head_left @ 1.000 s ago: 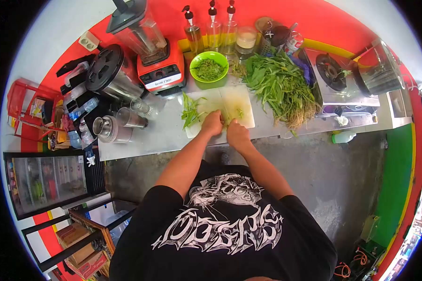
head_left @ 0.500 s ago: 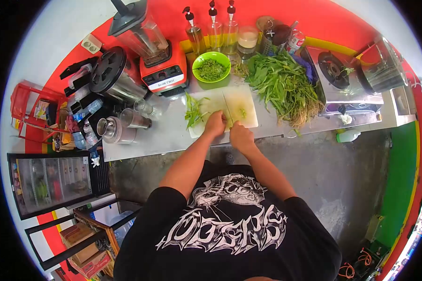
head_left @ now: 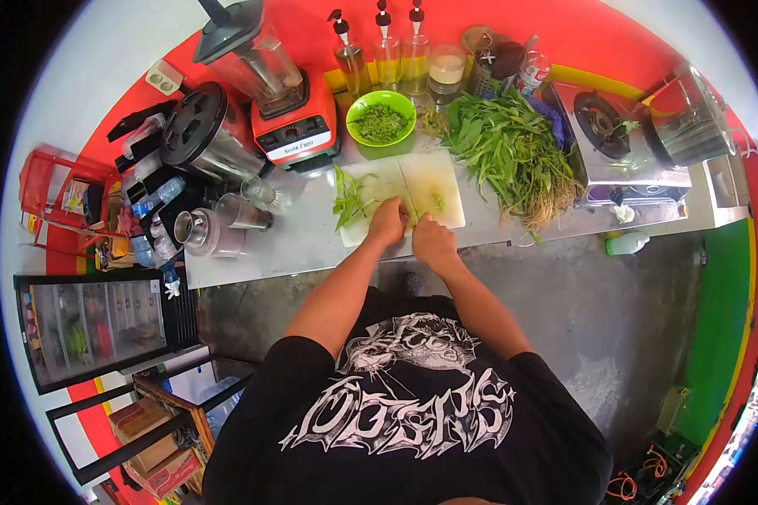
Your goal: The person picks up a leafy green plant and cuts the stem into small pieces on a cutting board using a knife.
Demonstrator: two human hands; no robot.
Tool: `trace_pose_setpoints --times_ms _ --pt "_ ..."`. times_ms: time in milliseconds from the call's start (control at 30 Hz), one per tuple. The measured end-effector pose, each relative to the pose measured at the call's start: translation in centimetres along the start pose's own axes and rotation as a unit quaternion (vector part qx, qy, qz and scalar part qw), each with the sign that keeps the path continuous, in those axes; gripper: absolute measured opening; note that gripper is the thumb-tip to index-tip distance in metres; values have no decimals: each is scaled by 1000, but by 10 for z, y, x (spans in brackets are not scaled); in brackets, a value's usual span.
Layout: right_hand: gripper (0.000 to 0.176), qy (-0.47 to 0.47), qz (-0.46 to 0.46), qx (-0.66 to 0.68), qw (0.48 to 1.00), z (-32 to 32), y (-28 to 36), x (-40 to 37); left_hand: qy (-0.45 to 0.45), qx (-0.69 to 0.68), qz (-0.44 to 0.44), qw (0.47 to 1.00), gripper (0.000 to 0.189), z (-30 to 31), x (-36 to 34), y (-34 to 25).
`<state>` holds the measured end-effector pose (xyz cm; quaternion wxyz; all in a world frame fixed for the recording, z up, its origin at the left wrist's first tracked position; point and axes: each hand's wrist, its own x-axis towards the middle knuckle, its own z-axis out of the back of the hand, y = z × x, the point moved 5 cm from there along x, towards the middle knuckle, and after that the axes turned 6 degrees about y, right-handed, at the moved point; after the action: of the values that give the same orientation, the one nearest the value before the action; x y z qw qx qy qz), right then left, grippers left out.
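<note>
My two hands meet low on the white cutting board (head_left: pixel 448 178), which lies along the front edge of the bench (head_left: pixel 299 254), about midway between its left end and the stove (head_left: pixel 602 164). My right hand (head_left: pixel 435 241) has its fingers closed around the handle of the knife (head_left: pixel 406 181), hiding it; the thin blade points away from me, toward the back edge. My left hand (head_left: pixel 388 221) is just beside it, fingers curled down over the leafy stalks (head_left: pixel 347 199), and I can't see the fingertips. The leaves fan out on the board's left side, toward the bench's left end. On the other side of the blade lies a little heap of green bits (head_left: pixel 438 201).

Beyond the board, toward the back edge, I have the green bowl (head_left: pixel 382 151) with chopped greens (head_left: pixel 379 124) inside. Right of the board spreads a big rooted bunch (head_left: pixel 507 147), its roots (head_left: pixel 544 202) pointing at the front edge, its far side close to the stove. The red blender (head_left: pixel 290 126) stands left of the bowl, and three pump bottles (head_left: pixel 387 66) line up behind the bowl at the back edge. Nearer the front left corner sits a metal shaker (head_left: pixel 195 229).
</note>
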<state>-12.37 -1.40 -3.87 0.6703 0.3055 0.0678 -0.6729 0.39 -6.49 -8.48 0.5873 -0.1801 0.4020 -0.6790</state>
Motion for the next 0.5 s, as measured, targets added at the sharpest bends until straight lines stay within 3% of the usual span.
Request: trace_pose_setpoints --times_ms 200,300,500 --pt "30 -1 -20 48 999 -9 0 3 23 98 13 995 21 2 -9 -12" --pt "30 -4 4 -4 1000 -6 3 6 46 127 -13 991 27 2 -6 -14" --pt "33 27 -35 40 998 -14 1 -3 -33 85 -172 981 15 14 -40 -19"
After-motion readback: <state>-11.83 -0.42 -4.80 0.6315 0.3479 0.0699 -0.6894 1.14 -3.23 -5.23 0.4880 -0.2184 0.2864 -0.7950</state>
